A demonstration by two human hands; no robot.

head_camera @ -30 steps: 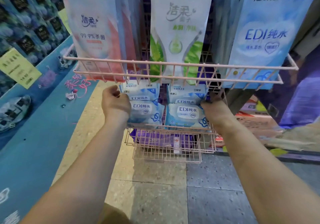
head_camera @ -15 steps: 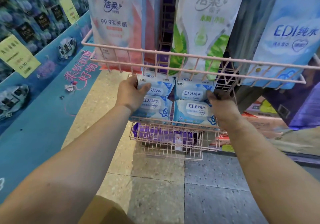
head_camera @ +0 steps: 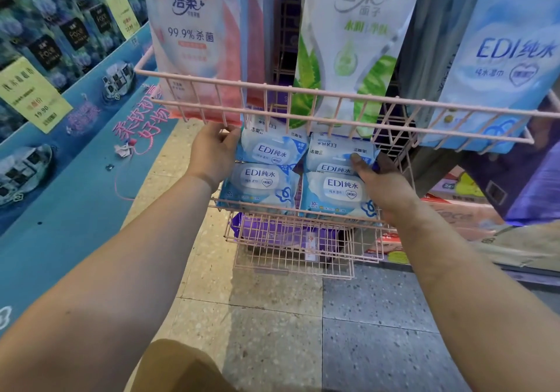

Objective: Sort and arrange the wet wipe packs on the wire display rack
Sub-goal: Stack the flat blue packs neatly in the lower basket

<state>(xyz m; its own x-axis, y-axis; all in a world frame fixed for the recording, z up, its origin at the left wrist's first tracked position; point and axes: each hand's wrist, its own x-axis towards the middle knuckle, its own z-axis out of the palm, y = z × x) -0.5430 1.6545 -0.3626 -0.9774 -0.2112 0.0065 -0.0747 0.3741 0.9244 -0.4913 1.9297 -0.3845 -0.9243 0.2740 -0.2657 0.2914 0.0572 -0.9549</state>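
Several blue and white EDI wet wipe packs lie in two columns in the middle basket [head_camera: 291, 213] of a pink wire rack. My left hand [head_camera: 212, 157] presses against the left side of the rear left pack [head_camera: 269, 149], above the front left pack [head_camera: 260, 187]. My right hand [head_camera: 383, 184] grips the right column from its right side, with a fingertip on the rear right pack [head_camera: 336, 155] and the palm beside the front right pack [head_camera: 336, 193]. Part of each rear pack is hidden behind the upper basket's wires.
The upper wire basket [head_camera: 333, 98] holds tall pink [head_camera: 197, 37], green [head_camera: 354, 34] and blue [head_camera: 509, 58] wipe bags right above my hands. A lower basket [head_camera: 291, 249] holds purple packs. A blue display stand [head_camera: 66, 185] with yellow price tags runs along the left. Tiled floor lies below.
The view has drawn closer to the rack. My left hand slid up from the front left pack to the rear left pack. My right hand stays on the right column.
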